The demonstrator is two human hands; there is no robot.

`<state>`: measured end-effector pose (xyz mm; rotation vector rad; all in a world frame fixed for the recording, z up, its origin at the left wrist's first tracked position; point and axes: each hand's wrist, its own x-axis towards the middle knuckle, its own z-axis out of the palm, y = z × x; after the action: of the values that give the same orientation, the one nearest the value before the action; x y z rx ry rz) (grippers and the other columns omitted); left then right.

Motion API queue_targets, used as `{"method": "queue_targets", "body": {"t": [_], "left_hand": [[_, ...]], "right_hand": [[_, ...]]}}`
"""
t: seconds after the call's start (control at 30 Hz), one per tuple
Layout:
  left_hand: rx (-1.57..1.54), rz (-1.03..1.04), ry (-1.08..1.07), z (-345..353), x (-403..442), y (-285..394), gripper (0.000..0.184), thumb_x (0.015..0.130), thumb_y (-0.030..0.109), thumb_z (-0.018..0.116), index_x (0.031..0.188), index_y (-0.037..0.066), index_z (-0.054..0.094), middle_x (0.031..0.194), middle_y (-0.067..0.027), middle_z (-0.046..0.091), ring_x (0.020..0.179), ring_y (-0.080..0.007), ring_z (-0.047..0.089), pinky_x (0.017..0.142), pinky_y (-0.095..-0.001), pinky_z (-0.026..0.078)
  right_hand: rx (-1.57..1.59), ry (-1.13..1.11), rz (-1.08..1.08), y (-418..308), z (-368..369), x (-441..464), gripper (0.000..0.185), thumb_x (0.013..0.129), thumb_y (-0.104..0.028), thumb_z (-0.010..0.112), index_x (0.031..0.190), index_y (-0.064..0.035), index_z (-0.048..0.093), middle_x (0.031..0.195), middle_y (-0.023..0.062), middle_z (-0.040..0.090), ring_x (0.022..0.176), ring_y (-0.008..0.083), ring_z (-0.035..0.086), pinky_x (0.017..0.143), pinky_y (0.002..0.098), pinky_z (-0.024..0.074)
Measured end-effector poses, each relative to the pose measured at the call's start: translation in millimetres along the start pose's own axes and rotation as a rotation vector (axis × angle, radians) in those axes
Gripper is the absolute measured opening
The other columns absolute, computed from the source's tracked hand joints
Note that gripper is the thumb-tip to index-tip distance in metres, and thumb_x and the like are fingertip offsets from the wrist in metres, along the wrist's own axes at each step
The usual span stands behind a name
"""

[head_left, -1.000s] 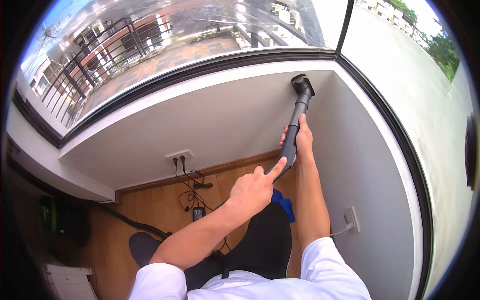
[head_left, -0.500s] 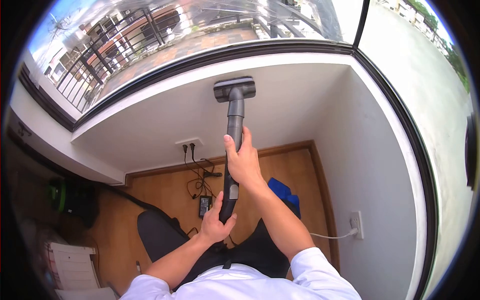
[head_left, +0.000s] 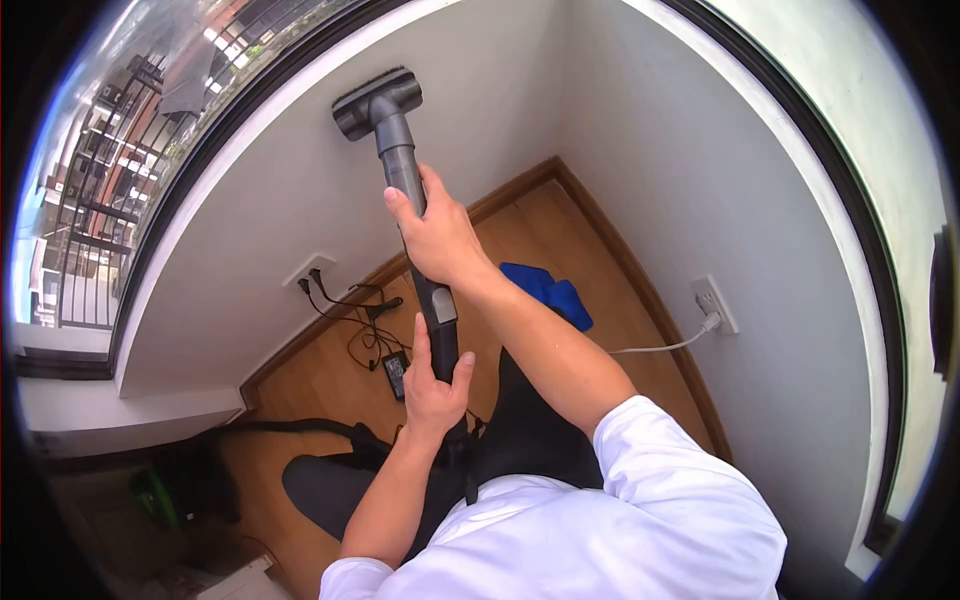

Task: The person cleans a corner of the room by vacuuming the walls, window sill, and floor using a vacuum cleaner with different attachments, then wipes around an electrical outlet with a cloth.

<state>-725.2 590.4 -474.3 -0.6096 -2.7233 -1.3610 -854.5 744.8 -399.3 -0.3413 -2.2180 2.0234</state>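
Pale walls (head_left: pixel 640 160) meet in a corner above the wooden floor (head_left: pixel 525 225), below the window (head_left: pixel 125 180). Between them and us slants the vacuum wand (head_left: pixel 398 165), its brush head (head_left: pixel 378 103) up at the left wall; whether they touch, we cannot tell. Our right hand (head_left: pixel 442 238) has its fingers clamped round the wand's tube, while our left hand (head_left: pixel 436 395) closes its fingers round the black handle (head_left: pixel 443 350) lower down. Beyond our forearms lie a blue cloth (head_left: pixel 547 295) and a small black adapter (head_left: pixel 396 375).
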Motion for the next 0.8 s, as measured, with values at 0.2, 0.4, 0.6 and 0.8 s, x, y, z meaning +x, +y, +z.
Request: {"method": "queue_targets", "body": {"t": [0.2, 0.4, 0.6, 0.8], "left_hand": [[0.049, -0.001, -0.071, 36, 31, -1, 0.082, 0.096, 0.018, 0.067, 0.162, 0.007, 0.019, 0.091, -0.0198, 0.072, 0.076, -0.0290, 0.071, 0.072, -0.0371, 0.055], [-0.003, -0.189, -0.344, 33, 5, 0, 0.082, 0.094, 0.019, 0.067, 0.160, 0.003, 0.021, 0.114, -0.0290, 0.069, 0.101, -0.0433, 0.070, 0.089, -0.0441, 0.055], [-0.385, 0.158, -0.270, 59, 78, 51, 0.082, 0.096, 0.015, 0.065, 0.161, 0.002, 0.017, 0.101, -0.0113, 0.065, 0.082, -0.0208, 0.065, 0.081, -0.0332, 0.055], [-1.044, -0.060, -0.571, 55, 136, 34, 0.055, 0.099, 0.022, 0.057, 0.148, 0.007, 0.038, 0.091, -0.0113, 0.062, 0.070, -0.0207, 0.063, 0.066, -0.0340, 0.055]], "right_hand": [[-0.049, 0.141, 0.056, 52, -20, 35, 0.070, 0.099, -0.049, 0.054, 0.143, 0.0049, 0.046, 0.100, 0.0260, 0.071, 0.094, 0.0391, 0.071, 0.086, 0.0465, 0.0536], [0.015, 0.192, 0.298, 114, -40, 6, 0.065, 0.098, -0.054, 0.058, 0.123, 0.0058, 0.060, 0.105, 0.0198, 0.069, 0.100, 0.0301, 0.067, 0.090, 0.0411, 0.0513], [0.337, 0.259, 0.039, -9, -129, 20, 0.048, 0.097, -0.045, 0.065, 0.110, -0.0006, 0.054, 0.084, 0.0086, 0.057, 0.064, 0.0159, 0.063, 0.054, 0.0305, 0.0539], [0.458, 0.339, 0.005, -26, -152, 40, 0.048, 0.097, -0.028, 0.069, 0.120, 0.0022, 0.040, 0.093, 0.0143, 0.056, 0.061, 0.0235, 0.066, 0.053, 0.0384, 0.0598]]}}
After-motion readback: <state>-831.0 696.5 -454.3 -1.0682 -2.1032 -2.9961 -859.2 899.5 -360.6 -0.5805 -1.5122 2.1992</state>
